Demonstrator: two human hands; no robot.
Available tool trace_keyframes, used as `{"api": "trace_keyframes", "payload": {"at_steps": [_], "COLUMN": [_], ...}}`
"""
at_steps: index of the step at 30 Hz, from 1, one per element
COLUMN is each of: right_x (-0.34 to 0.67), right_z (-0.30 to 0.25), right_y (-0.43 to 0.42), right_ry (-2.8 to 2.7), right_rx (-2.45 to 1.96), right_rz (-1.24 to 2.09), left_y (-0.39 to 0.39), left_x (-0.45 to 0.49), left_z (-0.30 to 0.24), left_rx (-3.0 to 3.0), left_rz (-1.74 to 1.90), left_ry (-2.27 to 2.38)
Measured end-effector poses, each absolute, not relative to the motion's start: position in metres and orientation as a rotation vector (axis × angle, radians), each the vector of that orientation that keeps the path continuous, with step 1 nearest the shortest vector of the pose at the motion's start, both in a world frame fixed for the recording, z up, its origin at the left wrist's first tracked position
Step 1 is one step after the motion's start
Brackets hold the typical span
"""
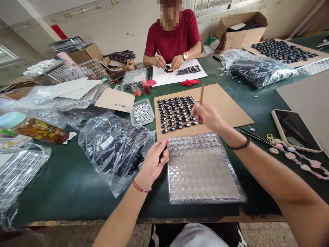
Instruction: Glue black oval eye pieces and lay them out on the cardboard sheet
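My right hand (207, 116) is closed round a thin wooden stick (202, 94), its lower end over rows of small black oval pieces (176, 113) laid on a brown cardboard sheet (223, 103). My left hand (154, 161) rests at the left edge of a clear plastic blister tray (205, 175), fingers pinched on something small and dark that I cannot make out. The tray's far rows hold several shiny pieces; the rest of its cells look bare.
A clear bag of dark parts (115, 147) lies left of the tray, a tub of silver pieces (142, 112) behind it. A person in a red shirt (173, 34) works across the green table (64, 185). A phone (295, 130) and bead strand (303, 161) lie right.
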State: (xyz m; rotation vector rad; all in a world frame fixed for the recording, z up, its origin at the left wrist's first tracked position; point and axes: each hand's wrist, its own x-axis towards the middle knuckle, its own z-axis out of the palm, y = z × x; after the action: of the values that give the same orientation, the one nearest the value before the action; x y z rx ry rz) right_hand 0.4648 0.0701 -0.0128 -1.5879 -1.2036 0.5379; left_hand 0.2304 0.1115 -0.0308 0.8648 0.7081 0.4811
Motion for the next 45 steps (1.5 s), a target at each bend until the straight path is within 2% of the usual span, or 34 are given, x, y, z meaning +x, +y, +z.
{"api": "trace_keyframes", "payload": {"at_steps": [2,5,8,14,18,26,30,33,37,39,45], "right_x": [0.43,0.401,0.393,0.391,0.39,0.384,0.387,0.392,0.392,0.391,0.387], "right_z": [-0.011,-0.015,-0.019,-0.022,-0.029,-0.026,-0.022,-0.022,-0.024,-0.024,-0.023], "right_y": [0.052,0.034,0.024,0.002,-0.011,-0.018,-0.021,-0.023,-0.023,-0.024,-0.022], "right_ry": [-1.495,-1.791,-1.842,-1.515,-1.23,-1.194,-1.029,-0.908,-0.886,-0.899,-0.94], "right_rx": [-1.599,-1.609,-1.608,-1.552,-1.412,-1.286,-1.212,-1.164,-1.171,-1.195,-1.25], "right_rz": [0.679,0.634,0.588,0.502,0.562,0.744,0.681,0.63,0.642,0.641,0.615], "left_y": [0.113,0.113,0.11,0.102,0.093,0.084,0.088,0.103,0.12,0.12,0.102], "left_x": [0.231,0.232,0.232,0.231,0.231,0.231,0.228,0.226,0.229,0.232,0.232], "left_z": [-0.033,-0.035,-0.037,-0.036,-0.033,-0.027,-0.025,-0.023,-0.026,-0.031,-0.035], "left_rx": [0.853,0.885,0.964,1.286,1.545,1.669,1.712,1.575,0.926,0.742,1.14], "left_rz": [0.494,0.504,0.508,0.491,0.424,0.378,0.327,0.257,0.561,0.602,0.633], "left_ry": [0.707,0.708,0.71,0.741,0.695,0.688,0.678,0.617,0.627,0.643,0.747]}}
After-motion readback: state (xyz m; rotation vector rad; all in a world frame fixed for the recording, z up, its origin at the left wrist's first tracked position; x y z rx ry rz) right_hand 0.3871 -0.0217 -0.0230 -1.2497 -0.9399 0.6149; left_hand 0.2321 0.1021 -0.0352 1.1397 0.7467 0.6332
